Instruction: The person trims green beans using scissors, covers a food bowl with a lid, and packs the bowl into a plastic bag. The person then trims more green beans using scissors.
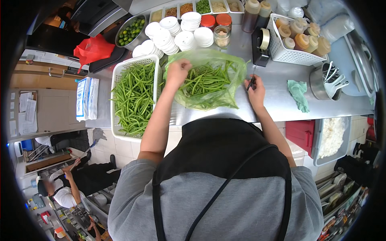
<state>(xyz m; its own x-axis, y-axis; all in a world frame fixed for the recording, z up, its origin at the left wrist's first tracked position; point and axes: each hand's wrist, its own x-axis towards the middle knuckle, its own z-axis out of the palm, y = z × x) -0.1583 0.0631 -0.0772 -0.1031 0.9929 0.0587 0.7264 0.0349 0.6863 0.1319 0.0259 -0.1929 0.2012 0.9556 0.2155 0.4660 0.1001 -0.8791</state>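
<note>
An open green plastic bag [208, 104] with green beans [205, 82] inside lies on the steel counter in front of me. My left hand [178, 72] is over the bag's left side, blurred, its fingers curled; whether it holds the bag's edge or a bean is unclear. To the right of the bag, my right hand [255, 90] is closed on a small black-handled tool [251, 82], perhaps scissors or a small knife, with its tip pointing away from me. A white plastic basket [156, 81] heaped with green beans stands left of the bag.
Stacked white dishes [170, 27], red-lidded jars [223, 19] and a metal bowl of limes [131, 31] stand behind. Rightward are a tape dispenser [261, 45], a basket of squeeze bottles [291, 57], a green cloth [298, 95] and a utensil pot [324, 90]. A co-worker [69, 183] holds a long handle at lower left.
</note>
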